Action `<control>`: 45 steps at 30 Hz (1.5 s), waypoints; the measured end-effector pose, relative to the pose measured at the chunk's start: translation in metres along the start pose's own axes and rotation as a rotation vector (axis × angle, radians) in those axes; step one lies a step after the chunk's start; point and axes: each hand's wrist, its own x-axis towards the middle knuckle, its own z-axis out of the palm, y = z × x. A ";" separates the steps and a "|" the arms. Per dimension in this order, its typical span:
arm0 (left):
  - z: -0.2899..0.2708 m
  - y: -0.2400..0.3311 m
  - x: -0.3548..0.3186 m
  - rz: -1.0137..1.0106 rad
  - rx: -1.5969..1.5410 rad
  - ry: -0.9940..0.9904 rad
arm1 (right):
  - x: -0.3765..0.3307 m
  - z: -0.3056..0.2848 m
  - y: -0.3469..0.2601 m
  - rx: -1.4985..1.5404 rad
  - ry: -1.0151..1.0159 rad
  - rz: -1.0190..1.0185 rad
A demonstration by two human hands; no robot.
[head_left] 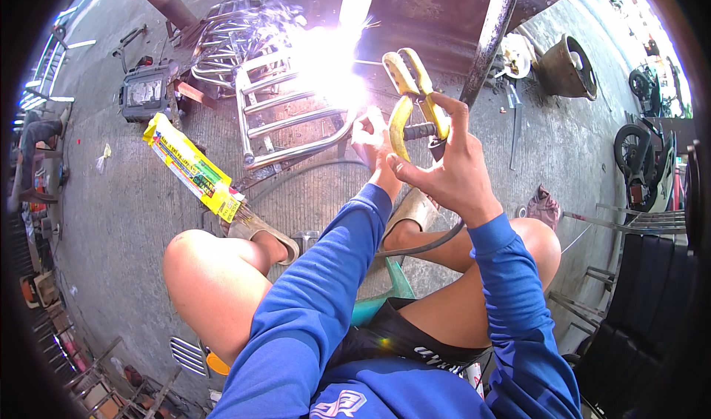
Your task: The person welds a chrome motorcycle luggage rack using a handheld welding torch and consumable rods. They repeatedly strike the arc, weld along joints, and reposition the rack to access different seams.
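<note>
Right hand [448, 163] grips a yellow electrode holder [412, 101] at the frame's upper middle. Left hand [370, 139] reaches toward the bright welding arc [329, 67] on a metal rack [281, 123].

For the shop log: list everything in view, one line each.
Electrode holder: one, yellow clamp handles, gripped in the right hand, centre top.
Welding glare: one, white, at the rack's right end.
Metal rack: one, silver tube frame, on the concrete floor ahead.
Electrode packet: one, yellow and green, on the floor at left.
Welding machine: one, dark grey, upper left.
Cable: one, grey, running under the right wrist.
Bucket: one, dark, upper right.
Motorbike: one, dark, right edge.
Stool: one, teal, under the person.
Left hand: beside the glare, blue sleeve.
Right hand: closed on the holder, blue sleeve.
</note>
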 end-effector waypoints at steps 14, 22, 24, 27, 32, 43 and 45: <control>0.000 -0.005 -0.003 0.251 0.307 0.122 | 0.000 0.002 0.004 0.035 0.021 0.061; -0.001 -0.003 0.001 0.220 0.256 0.135 | 0.000 0.000 0.000 -0.008 -0.016 0.141; -0.002 -0.004 0.000 0.196 0.224 0.117 | 0.000 0.000 -0.002 -0.026 0.004 0.117; -0.003 -0.004 0.001 0.163 0.217 0.113 | 0.000 0.000 -0.001 -0.037 -0.007 0.118; 0.006 0.006 -0.002 0.052 0.134 0.102 | 0.000 0.002 0.002 -0.038 -0.005 0.079; 0.021 0.033 -0.028 -0.279 -0.017 -0.260 | 0.001 0.003 0.003 0.020 0.013 0.020; 0.024 0.031 -0.028 -0.199 0.034 -0.173 | 0.001 0.004 0.004 0.039 -0.002 0.032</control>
